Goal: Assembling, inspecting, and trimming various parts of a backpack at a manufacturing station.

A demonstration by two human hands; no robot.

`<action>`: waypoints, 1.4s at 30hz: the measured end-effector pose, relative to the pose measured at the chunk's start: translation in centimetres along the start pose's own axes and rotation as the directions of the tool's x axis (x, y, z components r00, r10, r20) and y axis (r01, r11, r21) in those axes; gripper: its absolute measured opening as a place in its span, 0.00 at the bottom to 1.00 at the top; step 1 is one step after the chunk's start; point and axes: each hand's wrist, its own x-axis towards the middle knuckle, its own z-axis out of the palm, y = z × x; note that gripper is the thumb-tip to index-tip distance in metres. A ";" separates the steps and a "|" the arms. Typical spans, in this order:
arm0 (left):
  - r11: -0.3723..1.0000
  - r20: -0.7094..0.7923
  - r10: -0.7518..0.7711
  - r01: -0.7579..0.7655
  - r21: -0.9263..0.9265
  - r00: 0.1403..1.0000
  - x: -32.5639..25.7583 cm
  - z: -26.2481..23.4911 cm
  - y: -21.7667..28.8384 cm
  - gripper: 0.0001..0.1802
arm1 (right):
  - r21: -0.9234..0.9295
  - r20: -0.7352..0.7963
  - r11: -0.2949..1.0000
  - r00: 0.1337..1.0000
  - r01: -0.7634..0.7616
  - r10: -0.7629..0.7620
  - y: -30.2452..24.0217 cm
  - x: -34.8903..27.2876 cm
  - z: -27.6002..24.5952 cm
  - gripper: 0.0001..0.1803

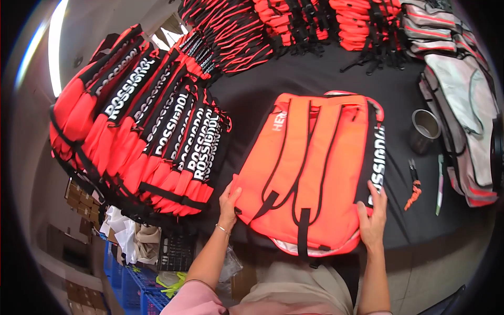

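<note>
A bright orange-red backpack (336, 173) lies on the black-covered table with its two shoulder straps facing up and its bottom end toward me. Black trim edges the straps, and a black side panel with white lettering runs along its right side. My left hand (229, 202) grips the lower left edge, fingers curled against the fabric. At the lower right corner, my right hand (373, 215) holds the side panel, its thumb on top near the edge. The undersides of both hands' grips are partly hidden by the bag.
A row of stacked red and black bags (152, 126) stands at the left. More folded red bags (354, 26) line the back. On the right are a metal cup (424, 130), small snips with an orange-wrapped handle (415, 189), a thin white tool (440, 184) and grey bags (462, 105).
</note>
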 end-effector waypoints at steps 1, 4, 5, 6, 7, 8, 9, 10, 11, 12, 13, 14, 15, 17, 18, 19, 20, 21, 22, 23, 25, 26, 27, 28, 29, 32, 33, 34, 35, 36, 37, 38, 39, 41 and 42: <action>1.000 0.000 0.007 -0.007 0.008 1.000 0.8 0.0 -0.1 0.26 | -0.013 0.011 0.999 0.999 -0.030 0.030 -0.4 0.0 0.2 0.30; 0.989 -0.023 0.054 -0.050 0.138 0.998 1.1 1.1 -0.7 0.25 | -0.115 0.039 0.987 0.992 -0.111 0.116 0.1 -0.3 -0.1 0.32; 0.977 -0.051 0.093 -0.081 0.199 0.994 0.7 1.2 -0.7 0.25 | -0.113 0.047 0.985 0.989 -0.133 0.139 0.2 -0.4 -0.1 0.32; 0.973 -0.068 0.083 -0.066 0.223 0.994 0.3 1.1 0.0 0.25 | -0.200 0.104 0.975 0.988 -0.092 0.115 0.5 -0.6 -0.5 0.32; 0.965 -0.081 0.068 -0.045 0.258 0.994 -0.1 1.2 0.2 0.26 | -0.171 0.117 0.971 0.976 -0.165 0.186 0.7 -1.1 -0.6 0.31; 0.962 -0.082 0.044 -0.020 0.273 0.996 0.0 1.7 0.0 0.27 | -0.235 0.098 0.953 0.971 -0.192 0.220 -0.1 -1.2 -1.0 0.31; 0.957 -0.099 0.038 -0.007 0.290 0.994 -0.2 1.4 0.1 0.27 | -0.302 0.140 0.944 0.973 -0.133 0.182 1.0 -2.0 -1.5 0.35; 0.948 -0.086 0.031 -0.002 0.317 0.996 -0.1 1.3 0.1 0.28 | -0.241 0.140 0.954 0.967 -0.177 0.214 1.0 -1.8 -1.3 0.35; 0.940 -0.075 0.024 0.003 0.340 0.997 -0.1 1.1 0.2 0.30 | -0.182 0.143 0.959 0.959 -0.217 0.244 0.6 -1.5 -1.0 0.35; 0.926 -0.077 0.036 -0.004 0.378 0.996 0.1 1.3 0.3 0.31 | -0.175 0.157 0.960 0.957 -0.217 0.245 0.9 -1.8 -0.6 0.35; 0.924 -0.088 0.039 -0.002 0.382 0.995 0.0 1.0 0.4 0.31 | -0.152 0.163 0.953 0.944 -0.262 0.286 1.1 -2.3 -0.4 0.35; 0.906 -0.073 0.023 0.010 0.424 0.997 0.0 0.7 0.0 0.31 | -0.132 0.166 0.944 0.932 -0.302 0.321 1.1 -1.9 -0.1 0.35; 0.886 -0.059 0.008 0.020 0.463 0.998 0.1 0.5 -0.2 0.31 | -0.253 0.169 0.966 0.980 -0.059 0.104 1.2 -1.1 0.0 0.34; 0.879 -0.089 0.067 -0.016 0.476 0.994 0.5 0.7 -0.5 0.28 | -0.251 0.161 0.957 0.968 -0.146 0.191 0.7 -1.1 0.4 0.34; 0.817 -0.042 0.054 -0.020 0.577 0.998 0.6 0.0 -0.7 0.26 | -0.220 0.166 0.946 0.946 -0.238 0.277 0.5 -1.2 0.4 0.34; 0.747 0.005 0.036 -0.030 0.664 0.999 0.8 -0.3 -0.7 0.24 | -0.168 0.118 0.968 0.971 -0.186 0.207 1.1 -1.5 0.9 0.33; 0.755 0.003 0.047 -0.038 0.654 0.999 1.0 0.1 -0.4 0.24 | -0.176 0.106 0.967 0.973 -0.185 0.205 1.2 -1.6 1.1 0.33; 0.742 0.000 0.070 -0.052 0.668 0.998 1.2 0.5 0.0 0.23 | -0.183 0.093 0.966 0.975 -0.183 0.202 1.2 -1.6 1.2 0.33; 0.729 -0.002 0.096 -0.069 0.681 0.995 1.3 0.8 0.3 0.22 | -0.152 0.074 0.963 0.969 -0.223 0.236 1.2 -1.8 1.4 0.32; 0.737 -0.004 0.112 -0.080 0.671 0.994 1.5 1.1 0.5 0.22 | -0.179 0.060 0.963 0.975 -0.201 0.215 1.3 -1.7 1.4 0.32; 0.690 -0.038 0.064 -0.017 0.724 0.997 1.5 1.2 0.7 0.23 | -0.175 0.028 0.963 0.977 -0.202 0.210 1.0 -1.4 1.5 0.32; 0.701 -0.052 0.082 -0.021 0.712 0.995 1.1 0.5 -0.4 0.23 | -0.153 0.023 0.964 0.974 -0.218 0.224 -0.1 -0.5 1.7 0.32; 0.660 -0.082 0.171 -0.052 0.749 0.982 0.7 -0.3 -2.1 0.23 | -0.232 0.096 0.931 0.946 -0.282 0.310 -0.4 0.0 1.5 0.32; 0.617 -0.100 0.257 -0.083 0.783 0.961 0.9 0.4 -1.9 0.24 | -0.245 0.151 0.918 0.923 -0.312 0.354 -0.8 1.1 0.9 0.34; 0.631 -0.110 0.272 -0.091 0.770 0.956 0.9 0.9 -1.5 0.24 | -0.260 0.206 0.904 0.895 -0.340 0.396 -1.2 2.4 0.5 0.36; 0.695 -0.192 0.164 0.025 0.719 0.967 0.4 2.3 -0.3 0.25 | -0.298 0.247 0.925 0.917 -0.237 0.315 -1.0 6.1 0.3 0.41; 0.694 -0.199 0.145 0.044 0.719 0.969 0.1 2.2 -0.4 0.25 | -0.302 0.246 0.930 0.926 -0.208 0.287 -1.1 6.9 0.3 0.41; 0.694 -0.207 0.127 0.062 0.718 0.970 0.1 2.3 -0.6 0.26 | -0.208 0.211 0.949 0.937 -0.237 0.280 -1.1 7.8 0.6 0.42; 0.710 -0.219 0.142 0.055 0.702 0.965 0.2 2.4 -0.9 0.26 | -0.109 0.176 0.958 0.944 -0.264 0.280 -1.0 8.7 1.1 0.42; 0.699 -0.228 0.165 0.049 0.714 0.960 0.4 2.5 -1.3 0.25 | -0.147 0.098 0.974 0.978 -0.171 0.187 1.2 9.1 1.5 0.48; 0.684 -0.238 0.184 0.050 0.728 0.954 0.3 2.4 -1.7 0.25 | -0.152 0.100 0.977 0.981 -0.148 0.165 1.0 10.2 1.6 0.48; 0.684 -0.233 0.191 0.041 0.728 0.954 0.4 2.3 -2.0 0.23 | -0.184 0.103 0.950 0.956 -0.254 0.276 0.6 11.3 1.6 0.47; 0.693 -0.245 0.191 0.046 0.720 0.951 0.2 2.3 -1.7 0.23 | -0.217 0.105 0.907 0.915 -0.361 0.390 0.2 11.8 1.7 0.47; 0.674 -0.237 0.163 0.067 0.736 0.958 -0.1 2.2 -1.0 0.21 | -0.322 0.047 0.914 0.960 -0.246 0.275 2.1 11.6 2.6 0.47; 0.679 -0.249 0.161 0.076 0.730 0.955 0.1 2.3 -0.9 0.21 | -0.329 0.063 0.895 0.939 -0.301 0.339 1.4 12.1 2.6 0.47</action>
